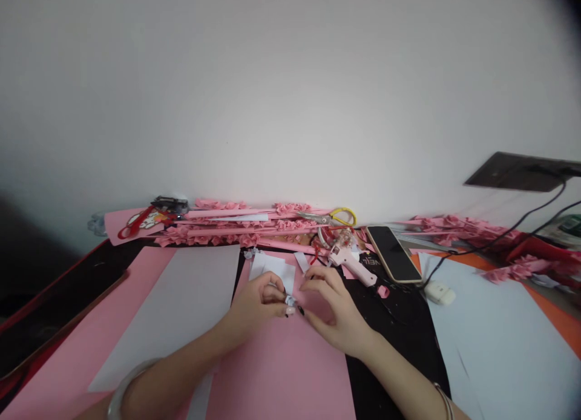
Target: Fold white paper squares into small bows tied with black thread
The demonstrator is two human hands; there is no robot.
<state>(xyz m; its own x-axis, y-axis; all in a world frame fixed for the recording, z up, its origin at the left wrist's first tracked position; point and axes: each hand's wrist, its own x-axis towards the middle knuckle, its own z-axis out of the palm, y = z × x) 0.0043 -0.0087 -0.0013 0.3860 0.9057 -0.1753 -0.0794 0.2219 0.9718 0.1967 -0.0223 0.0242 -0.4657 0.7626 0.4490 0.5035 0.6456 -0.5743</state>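
Note:
A small pale paper flower (290,300) is pinched between the thumb and fingers of my left hand (259,300), over a pink paper sheet (281,365). Just to its right is my right hand (338,311), thumb and fingers curved and apart; its thumb tip is close to the flower, and I cannot tell whether it touches. Behind my hands lie some white paper pieces (267,265) and a narrow white strip (301,262). A pale pink glue gun (354,264) rests beyond my right hand.
Pink paper flowers on stems (240,232) line the wall, with yellow-handled scissors (344,216) among them. At right are a phone (394,255), a white charger (439,293) with dark cables and large white paper (499,335). Another white sheet (181,311) lies left.

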